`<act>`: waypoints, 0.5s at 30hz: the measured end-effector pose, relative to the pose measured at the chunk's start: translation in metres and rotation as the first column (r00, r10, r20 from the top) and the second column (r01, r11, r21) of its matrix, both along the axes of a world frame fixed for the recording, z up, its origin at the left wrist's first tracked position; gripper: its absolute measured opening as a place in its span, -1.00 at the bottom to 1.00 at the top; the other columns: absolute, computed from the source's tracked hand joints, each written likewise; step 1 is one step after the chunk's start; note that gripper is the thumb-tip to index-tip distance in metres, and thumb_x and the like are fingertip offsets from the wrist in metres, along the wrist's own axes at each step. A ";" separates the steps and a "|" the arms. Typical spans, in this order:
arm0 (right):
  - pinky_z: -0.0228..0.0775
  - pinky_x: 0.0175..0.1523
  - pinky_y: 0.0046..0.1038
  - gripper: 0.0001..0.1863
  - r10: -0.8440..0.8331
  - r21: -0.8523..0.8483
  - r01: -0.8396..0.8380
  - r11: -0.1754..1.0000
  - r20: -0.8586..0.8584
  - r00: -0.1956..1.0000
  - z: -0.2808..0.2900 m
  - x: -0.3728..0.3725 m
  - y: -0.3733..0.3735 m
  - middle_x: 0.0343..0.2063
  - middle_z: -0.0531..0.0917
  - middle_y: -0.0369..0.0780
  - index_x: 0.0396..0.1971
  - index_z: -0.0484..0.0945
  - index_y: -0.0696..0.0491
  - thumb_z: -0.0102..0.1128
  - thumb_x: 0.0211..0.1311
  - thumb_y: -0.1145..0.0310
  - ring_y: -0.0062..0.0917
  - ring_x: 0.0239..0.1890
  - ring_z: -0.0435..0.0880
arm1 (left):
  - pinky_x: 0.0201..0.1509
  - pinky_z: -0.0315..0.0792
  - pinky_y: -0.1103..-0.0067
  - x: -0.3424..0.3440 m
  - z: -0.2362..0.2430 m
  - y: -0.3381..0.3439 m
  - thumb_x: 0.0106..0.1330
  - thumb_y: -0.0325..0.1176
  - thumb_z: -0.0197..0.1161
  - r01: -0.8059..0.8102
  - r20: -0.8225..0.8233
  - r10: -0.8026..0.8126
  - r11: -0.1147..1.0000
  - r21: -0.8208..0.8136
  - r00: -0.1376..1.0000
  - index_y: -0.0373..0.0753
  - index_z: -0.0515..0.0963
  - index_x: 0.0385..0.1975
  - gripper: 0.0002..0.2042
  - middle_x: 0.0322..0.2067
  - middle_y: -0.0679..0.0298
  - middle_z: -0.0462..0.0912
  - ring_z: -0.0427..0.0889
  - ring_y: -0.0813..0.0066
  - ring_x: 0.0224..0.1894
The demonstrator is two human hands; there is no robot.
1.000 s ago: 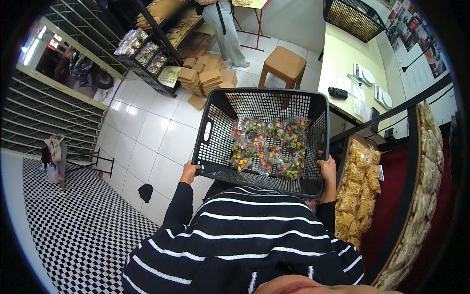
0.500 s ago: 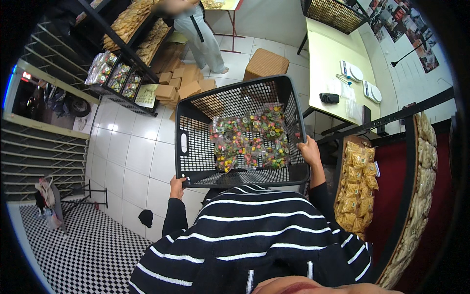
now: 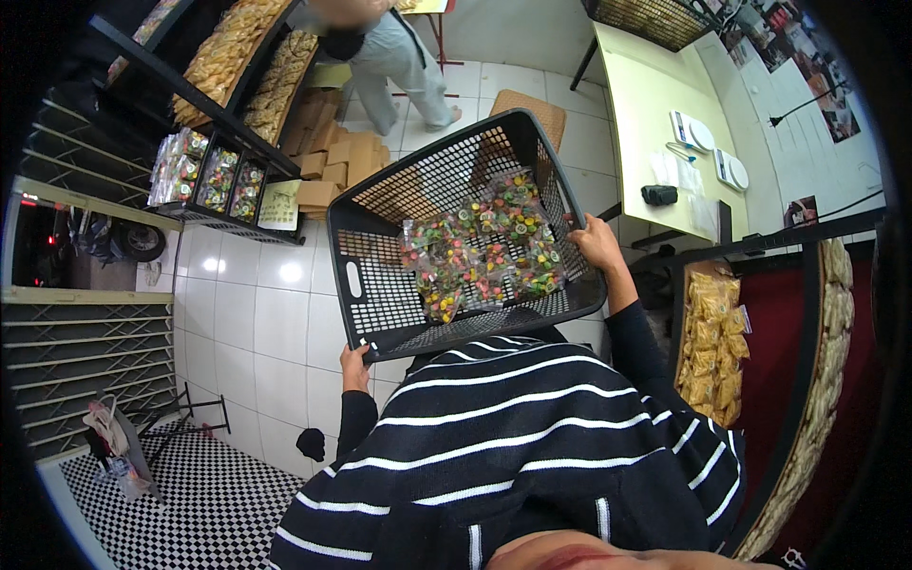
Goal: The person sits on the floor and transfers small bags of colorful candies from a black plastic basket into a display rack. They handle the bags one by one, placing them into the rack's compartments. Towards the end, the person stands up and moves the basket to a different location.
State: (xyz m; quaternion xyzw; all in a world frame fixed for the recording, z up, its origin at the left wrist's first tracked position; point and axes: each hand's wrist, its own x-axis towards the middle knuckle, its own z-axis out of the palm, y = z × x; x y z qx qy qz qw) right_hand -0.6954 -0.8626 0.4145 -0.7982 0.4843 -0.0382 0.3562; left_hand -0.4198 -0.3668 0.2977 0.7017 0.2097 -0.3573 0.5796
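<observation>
In front of my body I carry a black plastic basket [image 3: 353, 237] with latticed walls, its right side raised and turned slightly away from me. Clear packets of colourful sweets [image 3: 489, 249] lie spread over its bottom. My left hand [image 3: 355, 369] grips the near left corner of the rim. At the right side, my right hand [image 3: 598, 245] is closed round the rim, with some fingers hidden behind the wall.
A black shelf [image 3: 204, 109] with snack packets stands at left, beside cardboard boxes [image 3: 347, 157]. Another person [image 3: 399, 76] stands beyond them. A woven stool [image 3: 546, 119] is behind the basket. At right are a pale table [image 3: 655, 104] with scales and a rack of yellow snack packets [image 3: 712, 332].
The basket has tilted, its right side higher and its left side nearer me. My view has turned a little. The other person has shifted a step.
</observation>
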 end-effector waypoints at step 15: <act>0.37 -0.37 -0.49 -0.61 -0.072 0.215 0.013 0.977 0.272 0.960 0.020 0.012 -0.140 -0.53 0.59 -0.18 -0.11 0.52 0.18 0.10 -0.04 0.49 -0.53 -0.51 0.55 | -0.34 0.54 0.54 0.029 0.031 -0.154 0.07 -0.61 0.10 0.034 0.122 -0.027 0.998 -0.054 0.992 -0.29 0.46 -0.21 -0.75 -0.38 0.28 0.57 0.59 0.49 -0.41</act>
